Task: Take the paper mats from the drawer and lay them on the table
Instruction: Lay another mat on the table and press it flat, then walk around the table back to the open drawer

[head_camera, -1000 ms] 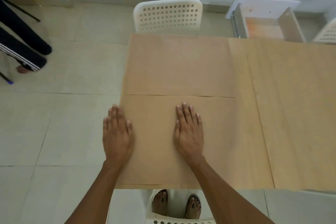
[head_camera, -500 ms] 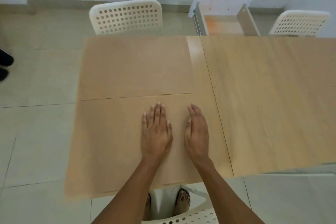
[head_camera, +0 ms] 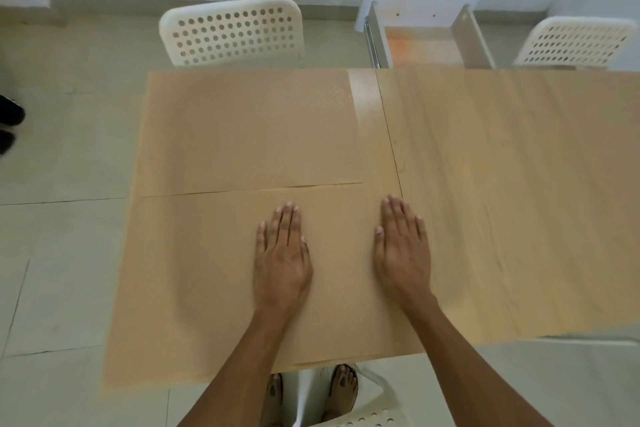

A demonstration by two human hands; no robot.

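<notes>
Two paper mats are seen on the table [head_camera: 502,184]: the near mat [head_camera: 207,270] is pressed flat by the left hand [head_camera: 282,260] and right hand [head_camera: 403,253], fingers straight; the second mat [head_camera: 249,132] lies beyond the fingertips.

hands [head_camera: 341,260] spread apart — right hand [head_camera: 401,250] outward
</notes>
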